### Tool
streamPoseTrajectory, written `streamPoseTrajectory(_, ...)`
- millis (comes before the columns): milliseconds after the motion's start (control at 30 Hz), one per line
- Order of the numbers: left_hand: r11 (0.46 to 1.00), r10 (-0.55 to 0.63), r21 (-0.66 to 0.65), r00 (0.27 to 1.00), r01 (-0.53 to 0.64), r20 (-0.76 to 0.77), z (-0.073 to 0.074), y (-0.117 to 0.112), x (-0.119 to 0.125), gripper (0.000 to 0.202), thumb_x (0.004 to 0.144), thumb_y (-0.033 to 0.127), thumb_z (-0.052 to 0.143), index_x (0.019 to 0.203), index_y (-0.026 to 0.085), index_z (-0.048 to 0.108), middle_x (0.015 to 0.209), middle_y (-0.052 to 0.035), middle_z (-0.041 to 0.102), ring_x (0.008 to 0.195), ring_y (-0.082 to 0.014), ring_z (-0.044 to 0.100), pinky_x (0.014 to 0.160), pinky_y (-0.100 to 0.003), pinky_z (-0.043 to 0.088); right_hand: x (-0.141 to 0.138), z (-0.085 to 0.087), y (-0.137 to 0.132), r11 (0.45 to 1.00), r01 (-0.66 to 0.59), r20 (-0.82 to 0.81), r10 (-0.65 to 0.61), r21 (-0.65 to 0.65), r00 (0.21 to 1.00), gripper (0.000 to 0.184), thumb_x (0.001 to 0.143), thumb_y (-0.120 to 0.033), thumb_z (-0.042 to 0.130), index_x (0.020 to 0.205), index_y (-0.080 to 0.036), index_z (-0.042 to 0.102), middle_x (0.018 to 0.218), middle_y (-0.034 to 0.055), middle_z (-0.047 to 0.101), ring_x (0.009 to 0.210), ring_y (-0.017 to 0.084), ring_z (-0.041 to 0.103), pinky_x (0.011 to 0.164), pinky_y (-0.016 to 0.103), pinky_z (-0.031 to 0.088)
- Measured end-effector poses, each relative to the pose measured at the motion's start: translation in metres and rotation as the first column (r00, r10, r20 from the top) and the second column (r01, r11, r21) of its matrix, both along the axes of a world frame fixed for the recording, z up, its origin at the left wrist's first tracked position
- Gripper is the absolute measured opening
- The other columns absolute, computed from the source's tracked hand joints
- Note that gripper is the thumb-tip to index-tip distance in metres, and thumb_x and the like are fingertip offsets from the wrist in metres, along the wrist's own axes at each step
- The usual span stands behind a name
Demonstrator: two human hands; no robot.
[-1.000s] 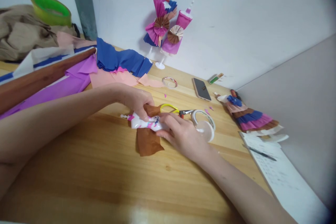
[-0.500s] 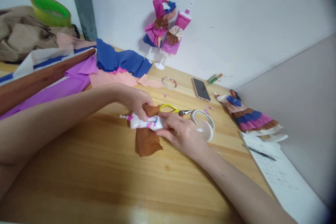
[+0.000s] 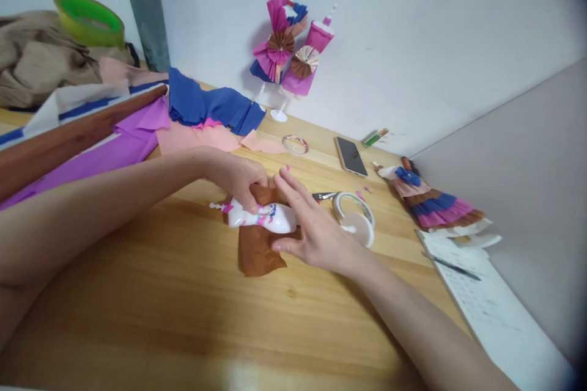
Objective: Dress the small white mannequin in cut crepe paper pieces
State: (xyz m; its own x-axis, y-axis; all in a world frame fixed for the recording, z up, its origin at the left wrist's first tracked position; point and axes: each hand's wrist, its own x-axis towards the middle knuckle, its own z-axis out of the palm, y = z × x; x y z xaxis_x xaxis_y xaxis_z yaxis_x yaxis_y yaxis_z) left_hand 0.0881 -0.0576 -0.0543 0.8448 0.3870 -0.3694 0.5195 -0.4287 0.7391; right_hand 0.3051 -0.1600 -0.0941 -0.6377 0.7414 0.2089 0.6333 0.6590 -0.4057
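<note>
A small white dress form (image 3: 283, 220) with pink and blue markings lies on its side, its round base (image 3: 361, 232) toward the right. My left hand (image 3: 238, 180) is closed on its upper part, thumb pressed on the front. Beneath it a piece of brown crepe paper (image 3: 261, 255) sticks out on both sides. My right hand (image 3: 316, 232) is open around the lower end, fingers and thumb spread apart; whether it touches the form I cannot tell. Behind that hand lie scissors (image 3: 324, 196), their handles hidden, and a white tape roll (image 3: 370, 214) beside the base.
Blue crepe paper (image 3: 211, 104) and purple paper (image 3: 105, 159) lie at the left, near a bottle (image 3: 149, 24) and a green tape roll (image 3: 119, 33). Two dressed forms (image 3: 300, 67) stand by the wall. A phone (image 3: 351, 156), a layered dress (image 3: 438, 204) and a notebook (image 3: 486, 299) are rightward.
My right hand has let go of the form's lower end and spread its fingers, uncovering more white body and covering the scissors' yellow handles. My left hand keeps its hold.
</note>
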Motion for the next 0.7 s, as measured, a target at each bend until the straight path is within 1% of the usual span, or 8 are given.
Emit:
streamPoseTrajectory(67, 0.998, -0.042, 0.045, 0.999, 0.043, -0.028, 0.001, -0.001, 0.0, 0.011, 0.066, 0.026, 0.068, 0.063, 0.016, 0.063, 0.056, 0.0026, 0.058, 0.055, -0.0124, 0.049, 0.053, -0.022, 0.033, -0.002, -0.002, 0.003, 0.999, -0.024, -0.008, 0.024, -0.024, 1.0, 0.102, 0.079, -0.038, 0.075, 0.157, -0.026, 0.011, 0.157, 0.0213, 0.026, 0.144, 0.037, 0.033, 0.109, 0.057, 0.04)
streamPoseTrajectory(200, 0.988, -0.084, 0.127, 0.995, 0.09, -0.053, 0.002, -0.001, 0.0, 0.014, 0.071, 0.029, 0.065, 0.071, 0.015, 0.064, 0.062, 0.0021, 0.061, 0.059, -0.0121, 0.051, 0.055, -0.021, 0.034, -0.007, -0.002, 0.004, 1.0, -0.001, -0.05, 0.001, -0.004, 0.999, 0.083, 0.083, -0.025, 0.07, 0.153, -0.023, 0.025, 0.129, 0.0173, 0.052, 0.118, 0.03, 0.056, 0.097, 0.05, 0.05)
streamPoseTrajectory(300, 0.983, -0.084, 0.159, 0.995, 0.092, -0.057, 0.001, 0.001, -0.001, 0.018, 0.073, 0.033, 0.064, 0.075, 0.015, 0.067, 0.065, 0.001, 0.062, 0.061, -0.0129, 0.052, 0.056, -0.022, 0.034, -0.007, -0.001, 0.004, 0.999, 0.028, -0.073, -0.024, 0.043, 0.997, 0.073, 0.083, -0.024, 0.068, 0.148, -0.019, 0.035, 0.118, 0.0157, 0.057, 0.106, 0.029, 0.059, 0.088, 0.046, 0.054)
streamPoseTrajectory(400, 0.989, -0.05, 0.143, 0.998, 0.047, 0.022, 0.003, 0.002, -0.002, 0.017, 0.074, 0.032, 0.064, 0.079, 0.016, 0.07, 0.067, 0.0006, 0.064, 0.061, -0.0132, 0.053, 0.055, -0.022, 0.034, -0.006, 0.002, 0.004, 0.995, 0.064, -0.111, -0.055, 0.08, 0.992, 0.068, 0.081, -0.025, 0.069, 0.143, -0.017, 0.043, 0.112, 0.0142, 0.059, 0.1, 0.027, 0.061, 0.084, 0.044, 0.055)
streamPoseTrajectory(467, 0.987, 0.043, 0.149, 0.993, -0.059, 0.109, 0.008, 0.002, -0.003, 0.018, 0.076, 0.032, 0.064, 0.08, 0.017, 0.072, 0.066, 0.0005, 0.064, 0.059, -0.0126, 0.052, 0.054, -0.022, 0.034, -0.005, 0.005, 0.005, 0.991, 0.107, -0.139, -0.095, 0.085, 0.986, 0.067, 0.081, -0.029, 0.07, 0.142, -0.017, 0.046, 0.11, 0.0134, 0.061, 0.098, 0.026, 0.062, 0.084, 0.044, 0.055)
streamPoseTrajectory(533, 0.96, 0.231, 0.111, 0.95, -0.258, 0.207, 0.012, 0.004, -0.004, 0.023, 0.08, 0.035, 0.062, 0.084, 0.016, 0.073, 0.062, 0.0003, 0.061, 0.056, -0.0122, 0.05, 0.054, -0.022, 0.034, -0.003, 0.01, 0.006, 0.981, 0.186, -0.175, -0.173, 0.059, 0.969, 0.066, 0.08, -0.033, 0.071, 0.14, -0.017, 0.049, 0.107, 0.0124, 0.062, 0.096, 0.026, 0.063, 0.084, 0.045, 0.054)
streamPoseTrajectory(633, 0.844, 0.536, -0.209, 0.768, -0.494, 0.351, 0.011, 0.009, -0.006, 0.032, 0.086, 0.04, 0.055, 0.094, 0.014, 0.072, 0.069, -0.0036, 0.066, 0.06, -0.0142, 0.056, 0.057, -0.024, 0.04, -0.003, 0.017, 0.009, 0.947, 0.308, -0.333, -0.32, -0.087, 0.887, 0.067, 0.074, -0.037, 0.075, 0.135, -0.018, 0.055, 0.111, 0.0125, 0.065, 0.099, 0.027, 0.064, 0.085, 0.045, 0.054)
streamPoseTrajectory(700, 0.749, 0.652, -0.431, 0.676, -0.503, 0.344, 0.003, 0.015, -0.007, 0.028, 0.085, 0.034, 0.056, 0.095, 0.012, 0.069, 0.078, -0.0087, 0.071, 0.065, -0.017, 0.063, 0.061, -0.027, 0.046, -0.004, 0.024, 0.011, 0.912, 0.306, -0.501, -0.406, -0.273, 0.764, 0.068, 0.07, -0.04, 0.079, 0.131, -0.019, 0.059, 0.121, 0.0129, 0.066, 0.106, 0.028, 0.064, 0.09, 0.044, 0.054)
